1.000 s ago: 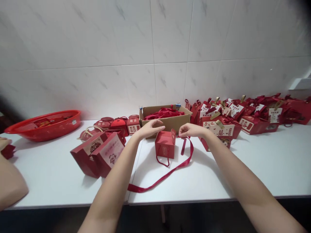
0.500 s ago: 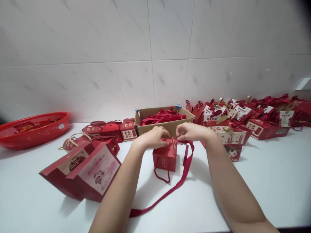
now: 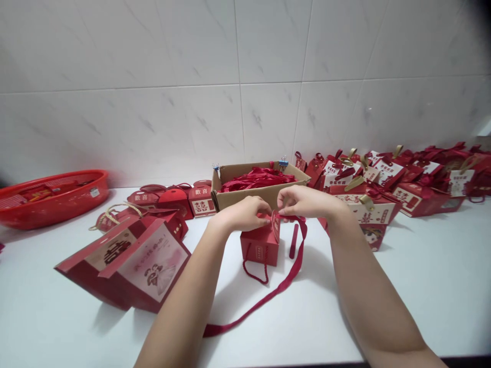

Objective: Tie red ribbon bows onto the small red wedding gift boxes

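Note:
A small red gift box point(image 3: 260, 248) stands on the white table in front of me, a dark red cord loop hanging at its near side. My left hand point(image 3: 247, 213) has its fingers closed at the box's top, by the upright rounded flap point(image 3: 275, 225). On the flap's other side, my right hand point(image 3: 301, 202) pinches a dark red ribbon point(image 3: 284, 285) close to the flap. The ribbon's long tail curves down over the table toward my left forearm. My left fingertips are partly hidden behind the flap.
Behind the box is a cardboard carton point(image 3: 261, 197) of red ribbons. Red gift bags point(image 3: 149, 266) and small boxes point(image 3: 202, 199) stand to the left, beyond them a red plastic basin point(image 3: 69, 204). Many finished-looking red boxes point(image 3: 429, 197) crowd the right. A tiled wall rises behind.
The view has tilted slightly, so the scene sits a little higher. Both hands stay at the box's flap, my right fingers shifted slightly closer to it with the ribbon.

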### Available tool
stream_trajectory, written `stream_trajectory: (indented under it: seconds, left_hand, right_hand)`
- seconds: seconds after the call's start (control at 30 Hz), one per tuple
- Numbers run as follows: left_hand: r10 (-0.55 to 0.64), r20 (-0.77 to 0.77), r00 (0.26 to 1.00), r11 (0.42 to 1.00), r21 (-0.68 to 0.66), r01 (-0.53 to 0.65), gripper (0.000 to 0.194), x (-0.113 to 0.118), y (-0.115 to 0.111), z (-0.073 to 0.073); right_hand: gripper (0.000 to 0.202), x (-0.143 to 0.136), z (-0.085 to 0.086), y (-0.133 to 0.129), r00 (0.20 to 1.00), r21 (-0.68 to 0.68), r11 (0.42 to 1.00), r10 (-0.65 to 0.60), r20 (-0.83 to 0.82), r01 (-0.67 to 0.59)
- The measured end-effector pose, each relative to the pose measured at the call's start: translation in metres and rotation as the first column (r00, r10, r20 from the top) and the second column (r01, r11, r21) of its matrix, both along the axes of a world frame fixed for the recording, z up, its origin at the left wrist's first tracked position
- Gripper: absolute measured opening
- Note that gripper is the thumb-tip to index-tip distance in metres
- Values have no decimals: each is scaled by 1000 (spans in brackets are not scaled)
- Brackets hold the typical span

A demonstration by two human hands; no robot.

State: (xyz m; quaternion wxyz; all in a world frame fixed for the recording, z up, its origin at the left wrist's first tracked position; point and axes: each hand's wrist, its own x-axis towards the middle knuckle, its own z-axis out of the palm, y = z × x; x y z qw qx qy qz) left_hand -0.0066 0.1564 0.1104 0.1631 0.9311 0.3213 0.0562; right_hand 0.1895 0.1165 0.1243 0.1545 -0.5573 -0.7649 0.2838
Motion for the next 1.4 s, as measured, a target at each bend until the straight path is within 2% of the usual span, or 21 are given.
stream_trajectory:
  seconds: [0.4,0.93,1.27,1.4]
  left_hand:
    - [-2,-5,1000,1000,8,2,29,1,0,0]
    - [-7,6,1000,1000,-8,7,26,2,0,-2]
    - [66,37,997,996,-62,-64,21,6,-4,-1]
    - [87,81,993,996,-21,-86,20,5,-6,2]
  right_hand:
    - [10,-3,-2,3,996,4,999,-43,73,42]
    - [8,-8,0,-3,999,12,1000,-28,47,28]
    - [10,-11,-4,3,998,32,999,-22,64,20]
    - [12,-8,-6,4,996,54,998,-34,83,30]
